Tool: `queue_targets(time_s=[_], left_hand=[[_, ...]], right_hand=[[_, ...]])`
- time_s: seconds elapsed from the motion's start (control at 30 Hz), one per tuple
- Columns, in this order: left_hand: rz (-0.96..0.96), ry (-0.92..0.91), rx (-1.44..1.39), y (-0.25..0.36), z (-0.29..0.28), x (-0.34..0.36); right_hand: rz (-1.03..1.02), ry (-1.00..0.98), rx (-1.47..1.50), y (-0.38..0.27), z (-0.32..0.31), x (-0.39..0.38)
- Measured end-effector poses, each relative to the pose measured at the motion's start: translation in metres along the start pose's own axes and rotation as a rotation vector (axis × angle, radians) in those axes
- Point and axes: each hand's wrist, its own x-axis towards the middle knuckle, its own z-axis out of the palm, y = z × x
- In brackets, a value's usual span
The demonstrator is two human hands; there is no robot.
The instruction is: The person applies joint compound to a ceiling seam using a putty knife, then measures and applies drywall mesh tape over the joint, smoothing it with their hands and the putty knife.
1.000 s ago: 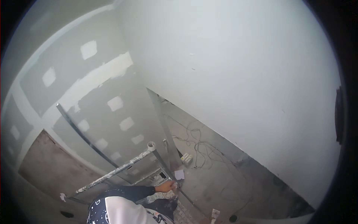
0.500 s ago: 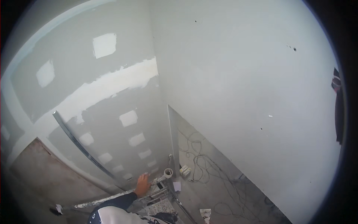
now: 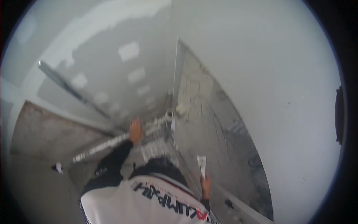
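The view was softened by blur, and its corners were lost behind the dark fisheye rim. The handle of the putty knife was largely hidden by the right hand, whose grip was closed around it in the lower middle of the frame. Most of the right arm was covered by the light shirt, which was itself cropped by the lower edge. The white-crusted rail was touched by the left hand, left of centre; whether that grip was wrapped around it or merely laid on top could not be made out. A dark object at the right edge was too cropped to be identified. The knife's blade was seen to be flat and whitish, widened toward its upper end and pointed up the frame. The floor cables, right of centre, were only faintly shown.
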Motion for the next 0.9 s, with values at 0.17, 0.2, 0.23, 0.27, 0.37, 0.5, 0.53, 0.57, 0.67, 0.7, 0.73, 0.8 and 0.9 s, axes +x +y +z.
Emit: queue_targets(time_s=[0.17, 0.2, 0.23, 0.27, 0.37, 0.5, 0.53, 0.57, 0.67, 0.7, 0.73, 0.8, 0.9], left_hand=[[-0.133, 0.044, -0.138, -0.004, -0.025, 0.008], [-0.142, 0.035, -0.139, -0.010, -0.022, 0.010], [-0.161, 0.015, -0.193, -0.016, -0.022, 0.010], [-0.179, -0.005, -0.245, -0.020, -0.021, 0.005], [-0.137, -0.042, -0.275, -0.023, -0.025, 0.000], [-0.178, -0.053, -0.337, -0.025, -0.043, 0.015], [-0.142, 0.020, -0.343, -0.033, -0.044, 0.008], [-0.071, 0.132, -0.360, -0.035, -0.053, 0.035], [-0.045, 0.189, -0.530, -0.010, -0.116, 0.130], [-0.045, 0.124, -0.711, 0.020, -0.150, 0.184], [-0.011, 0.224, -0.678, 0.010, -0.201, 0.226], [0.252, 0.662, -0.404, 0.026, -0.289, 0.299], [0.542, 1.051, -0.175, 0.064, -0.458, 0.394]], right_hand=[[0.195, -0.145, 0.078, -0.023, -0.010, 0.008], [0.162, -0.148, 0.162, -0.024, -0.007, 0.011], [0.127, -0.149, 0.249, -0.025, -0.005, 0.014], [0.133, -0.154, 0.246, -0.022, -0.004, 0.013], [0.154, -0.146, 0.257, -0.012, -0.001, 0.012], [0.139, -0.102, 0.296, -0.013, 0.014, 0.017], [0.112, -0.113, 0.265, -0.021, 0.015, 0.013], [0.081, -0.076, 0.010, -0.012, 0.014, 0.013], [0.047, 0.055, 0.034, 0.022, 0.035, 0.016], [0.042, 0.131, 0.025, 0.049, 0.036, 0.016], [0.247, 0.029, 0.222, 0.008, 0.054, 0.031], [0.314, 0.022, 0.174, -0.015, 0.062, 0.045], [0.269, 0.036, 0.122, -0.052, 0.077, 0.055]])
